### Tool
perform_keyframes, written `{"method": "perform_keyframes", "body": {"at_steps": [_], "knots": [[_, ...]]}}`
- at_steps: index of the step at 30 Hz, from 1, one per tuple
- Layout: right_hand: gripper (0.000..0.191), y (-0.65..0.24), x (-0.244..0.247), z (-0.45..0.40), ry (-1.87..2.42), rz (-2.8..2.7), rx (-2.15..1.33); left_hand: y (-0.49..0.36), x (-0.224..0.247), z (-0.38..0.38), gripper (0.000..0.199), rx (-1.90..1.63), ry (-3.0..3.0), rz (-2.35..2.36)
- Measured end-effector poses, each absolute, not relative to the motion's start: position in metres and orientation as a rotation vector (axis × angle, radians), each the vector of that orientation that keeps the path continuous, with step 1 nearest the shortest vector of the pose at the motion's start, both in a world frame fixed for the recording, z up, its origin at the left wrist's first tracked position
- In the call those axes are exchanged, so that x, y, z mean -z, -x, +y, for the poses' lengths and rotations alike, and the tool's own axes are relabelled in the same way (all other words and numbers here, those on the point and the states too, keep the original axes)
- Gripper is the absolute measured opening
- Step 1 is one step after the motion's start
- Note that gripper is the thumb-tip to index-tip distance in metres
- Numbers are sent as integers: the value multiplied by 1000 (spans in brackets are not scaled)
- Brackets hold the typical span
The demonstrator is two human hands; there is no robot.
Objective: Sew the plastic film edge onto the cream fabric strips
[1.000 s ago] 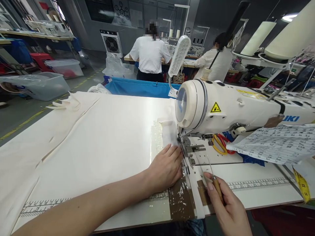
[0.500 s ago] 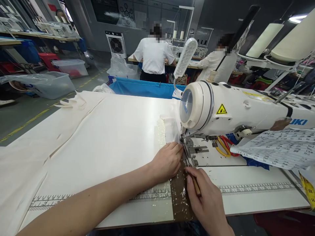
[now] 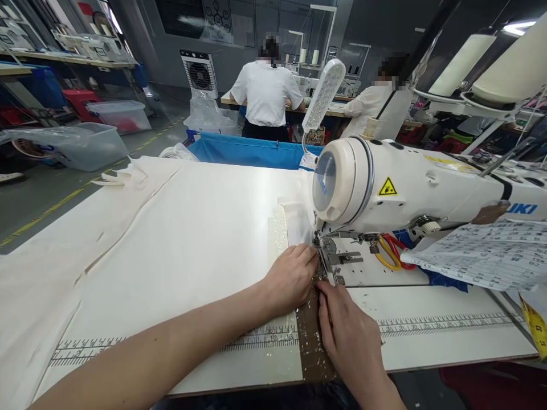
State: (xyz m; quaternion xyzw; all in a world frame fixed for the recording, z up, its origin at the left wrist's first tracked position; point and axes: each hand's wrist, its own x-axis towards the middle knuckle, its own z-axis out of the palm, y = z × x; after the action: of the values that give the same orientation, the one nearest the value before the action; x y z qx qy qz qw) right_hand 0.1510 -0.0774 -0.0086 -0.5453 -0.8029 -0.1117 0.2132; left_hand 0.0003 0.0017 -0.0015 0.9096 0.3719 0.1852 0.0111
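Note:
My left hand [image 3: 294, 278] lies beside the sewing machine's presser foot [image 3: 317, 239], its fingers curled down on the near end of a small white fabric piece [image 3: 298, 223]. That fabric runs back past the needle area; its edge under my fingers is hidden. Just nearer and to the right is my right hand [image 3: 351, 327], closed, fingertips at the brown strip [image 3: 314, 341] on the table. A wooden-handled tool seen in it earlier is now mostly covered by the hand; only a tiny end appears to show. The white sewing machine [image 3: 393, 182] stands to the right.
Large pale fabric [image 3: 47, 245] covers the table's left side. Scissors [image 3: 391, 252] with yellow and red handles lie under the machine arm, near a written paper sheet [image 3: 482, 253]. A yellow tape measure [image 3: 534, 327] hangs at right. Two people sit working beyond the blue cloth bin [image 3: 252, 151].
My right hand has turned over and moved slightly up and left, toward my left hand, and the tool's wooden handle has gone out of sight. My left hand stays almost still.

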Motion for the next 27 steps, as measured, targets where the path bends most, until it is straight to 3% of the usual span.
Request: {"method": "perform_keyframes", "body": {"at_steps": [13,21,27], "knots": [[42,-139,6,-73,1703,-2296,494,7,0,15,37,-602,-2718,1201],[30,-167,16,-91,1371,-2138,-66,12,0,20,34,-760,-2697,1185],[38,-179,39,-82,1306,-2082,-70,20,-8,22,36,-734,-2672,1243]]}}
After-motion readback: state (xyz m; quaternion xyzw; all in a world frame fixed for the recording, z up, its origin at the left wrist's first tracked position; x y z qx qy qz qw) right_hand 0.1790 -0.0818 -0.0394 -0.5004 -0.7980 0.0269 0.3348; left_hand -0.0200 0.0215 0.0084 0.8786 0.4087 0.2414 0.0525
